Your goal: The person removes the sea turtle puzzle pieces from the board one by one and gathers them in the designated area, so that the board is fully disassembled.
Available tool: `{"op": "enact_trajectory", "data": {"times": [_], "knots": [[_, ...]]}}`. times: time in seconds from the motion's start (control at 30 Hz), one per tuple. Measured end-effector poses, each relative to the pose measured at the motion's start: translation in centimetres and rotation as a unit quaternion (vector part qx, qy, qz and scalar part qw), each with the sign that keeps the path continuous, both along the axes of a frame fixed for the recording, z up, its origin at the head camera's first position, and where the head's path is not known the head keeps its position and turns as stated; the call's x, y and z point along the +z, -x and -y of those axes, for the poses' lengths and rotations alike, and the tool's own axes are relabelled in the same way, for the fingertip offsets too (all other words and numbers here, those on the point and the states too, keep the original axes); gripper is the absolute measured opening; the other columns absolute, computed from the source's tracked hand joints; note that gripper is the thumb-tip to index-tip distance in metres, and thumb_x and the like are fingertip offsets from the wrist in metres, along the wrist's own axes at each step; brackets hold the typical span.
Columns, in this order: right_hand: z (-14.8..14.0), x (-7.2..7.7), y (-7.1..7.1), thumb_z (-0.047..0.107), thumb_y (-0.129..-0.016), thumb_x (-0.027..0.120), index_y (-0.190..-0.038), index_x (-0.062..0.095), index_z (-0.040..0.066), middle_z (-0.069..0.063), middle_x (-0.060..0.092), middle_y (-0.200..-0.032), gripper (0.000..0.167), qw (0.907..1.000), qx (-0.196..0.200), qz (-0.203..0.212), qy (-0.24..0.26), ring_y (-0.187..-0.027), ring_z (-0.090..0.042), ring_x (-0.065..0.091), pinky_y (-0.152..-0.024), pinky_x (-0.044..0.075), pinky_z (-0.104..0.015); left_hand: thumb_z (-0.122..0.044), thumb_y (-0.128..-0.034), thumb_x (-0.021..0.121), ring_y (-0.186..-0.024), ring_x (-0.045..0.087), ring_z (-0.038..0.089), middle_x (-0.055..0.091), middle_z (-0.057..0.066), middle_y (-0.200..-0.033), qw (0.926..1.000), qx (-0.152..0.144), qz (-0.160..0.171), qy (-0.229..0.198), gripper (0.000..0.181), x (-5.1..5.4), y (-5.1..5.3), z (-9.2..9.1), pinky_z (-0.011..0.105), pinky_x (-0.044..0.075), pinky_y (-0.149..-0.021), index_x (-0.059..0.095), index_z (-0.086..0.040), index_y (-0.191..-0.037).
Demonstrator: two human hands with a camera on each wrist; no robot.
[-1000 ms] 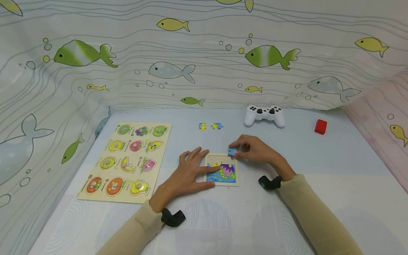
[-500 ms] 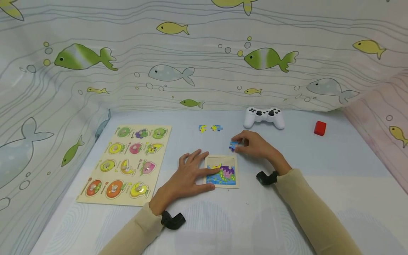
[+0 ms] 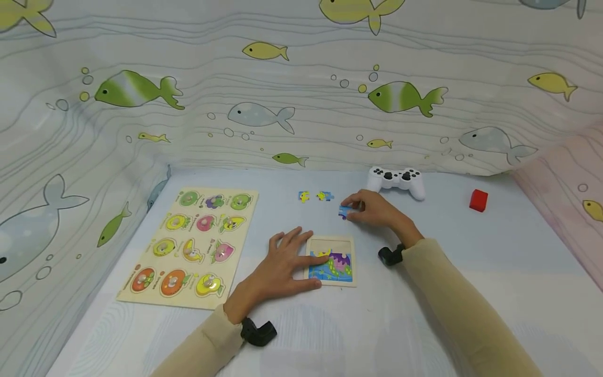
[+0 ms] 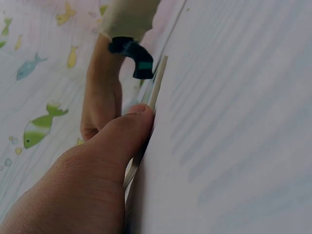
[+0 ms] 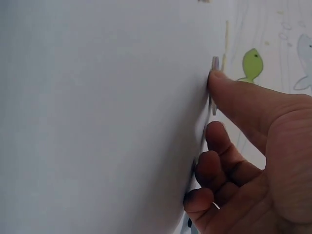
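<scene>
A small framed jigsaw puzzle lies mid-table, its lower part filled with a blue, purple and green picture and its upper strip bare wood. My left hand rests on it with spread fingers, the index reaching over the picture and the thumb at the left edge. Beyond the frame's upper right corner, my right hand pinches a blue puzzle piece between thumb and fingers. In the right wrist view the piece shows edge-on at the thumb tip. Two loose yellow-and-blue pieces, one left and one right, lie farther back.
A wooden fruit peg board lies at the left. Behind the right hand is a white game controller, and a red block sits at the far right. Fish-patterned cloth walls enclose the table.
My right hand has moved from the frame's upper right corner to the table beyond it, carrying the blue piece away. The left hand stays on the frame. The head view has shifted slightly.
</scene>
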State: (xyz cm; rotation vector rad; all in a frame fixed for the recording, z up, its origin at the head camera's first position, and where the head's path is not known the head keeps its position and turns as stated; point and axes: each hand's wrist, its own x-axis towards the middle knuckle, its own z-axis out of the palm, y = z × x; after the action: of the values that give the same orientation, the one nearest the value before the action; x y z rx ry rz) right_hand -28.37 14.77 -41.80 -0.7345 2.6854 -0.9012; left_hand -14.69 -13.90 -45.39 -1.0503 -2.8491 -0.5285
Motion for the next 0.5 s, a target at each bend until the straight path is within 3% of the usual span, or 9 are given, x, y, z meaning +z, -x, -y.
{"op": "enact_trajectory", "data": {"times": [0.17, 0.33, 0.4, 0.5], "knots": [[0.3, 0.1, 0.8, 0.018, -0.093, 0.072, -0.129, 0.070, 0.013, -0.005, 0.057, -0.079, 0.036, 0.9994, -0.011, 0.026, -0.019, -0.072, -0.017, 0.049, -0.066, 0.039, -0.030, -0.068, -0.0908, 0.058, -0.156, 0.021, 0.036, 0.035, 0.009, -0.164, 1.0000, 0.001, 0.003, 0.004, 0.054, 0.0, -0.1, -0.1, 0.066, 0.019, -0.115, 0.056, -0.050, -0.141], [0.4, 0.2, 1.6, 0.020, -0.094, 0.072, -0.131, 0.069, 0.014, -0.001, 0.051, -0.070, 0.037, 0.9987, -0.026, 0.036, -0.023, -0.065, -0.014, 0.043, -0.061, 0.036, -0.028, -0.067, -0.0907, 0.059, -0.156, 0.020, 0.036, 0.035, 0.009, -0.164, 1.0000, 0.001, 0.007, 0.001, 0.054, 0.2, -0.1, -0.1, 0.066, 0.018, -0.116, 0.056, -0.049, -0.142], [0.4, 0.2, 1.9, 0.020, -0.094, 0.071, -0.131, 0.069, 0.014, -0.004, 0.051, -0.070, 0.038, 0.9984, -0.033, 0.040, -0.020, -0.064, -0.015, 0.042, -0.060, 0.035, -0.028, -0.067, -0.0907, 0.059, -0.157, 0.019, 0.036, 0.034, 0.009, -0.165, 0.9999, 0.002, 0.011, 0.001, 0.054, 0.2, -0.1, -0.1, 0.066, 0.017, -0.116, 0.055, -0.049, -0.142], [0.6, 0.1, 2.1, 0.022, -0.094, 0.069, -0.132, 0.068, 0.014, -0.012, 0.064, -0.092, 0.039, 0.9972, -0.056, 0.046, -0.020, -0.074, -0.018, 0.047, -0.064, 0.037, -0.028, -0.067, -0.0907, 0.059, -0.157, 0.019, 0.035, 0.034, 0.009, -0.165, 0.9999, 0.001, 0.011, 0.002, 0.055, 0.2, -0.1, -0.1, 0.066, 0.017, -0.116, 0.055, -0.049, -0.142]]}}
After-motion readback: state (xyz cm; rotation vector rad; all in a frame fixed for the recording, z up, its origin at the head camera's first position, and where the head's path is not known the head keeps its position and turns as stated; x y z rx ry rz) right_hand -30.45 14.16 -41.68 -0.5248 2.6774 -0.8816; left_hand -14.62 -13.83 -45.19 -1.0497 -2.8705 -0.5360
